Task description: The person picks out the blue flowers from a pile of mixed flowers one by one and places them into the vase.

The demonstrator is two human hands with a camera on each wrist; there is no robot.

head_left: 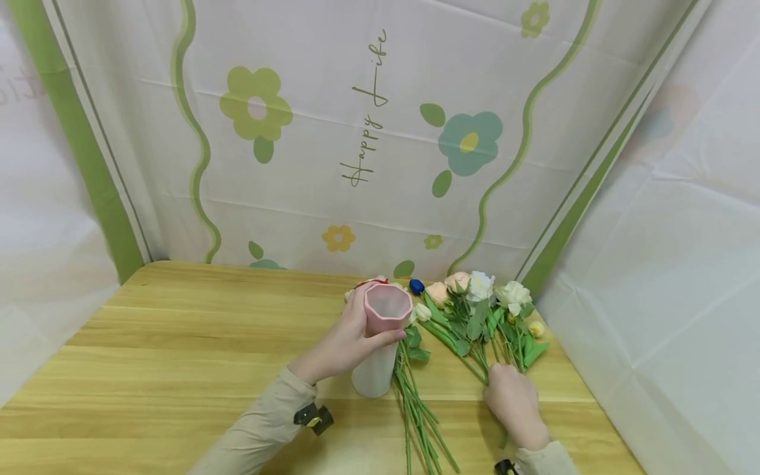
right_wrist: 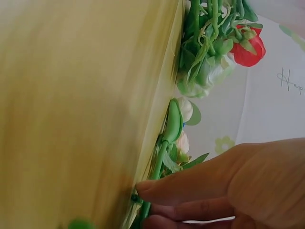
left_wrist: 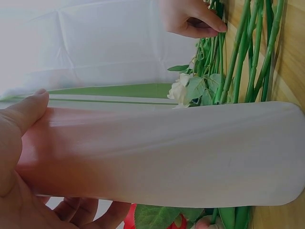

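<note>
A tall vase [head_left: 375, 371], pink at its faceted rim and fading to white below, stands on the wooden table. My left hand [head_left: 343, 344] grips it near the top, thumb on the near side and the other fingers around the far side, as the left wrist view also shows. On the right, my right hand [head_left: 513, 401] holds the green stems [right_wrist: 159, 164] of a bunch of artificial flowers, pinched between thumb and fingers low over the table. White roses [head_left: 479, 286], peach blooms [head_left: 437, 293] and a blue tulip [head_left: 416, 286] lie at the far end.
Beside the vase lies a second group of long green stems [head_left: 419, 415], pointing toward me. Its red bloom [right_wrist: 249, 47] shows in the right wrist view. White printed cloth [head_left: 309, 165] walls the table [head_left: 178, 356] at the back and sides.
</note>
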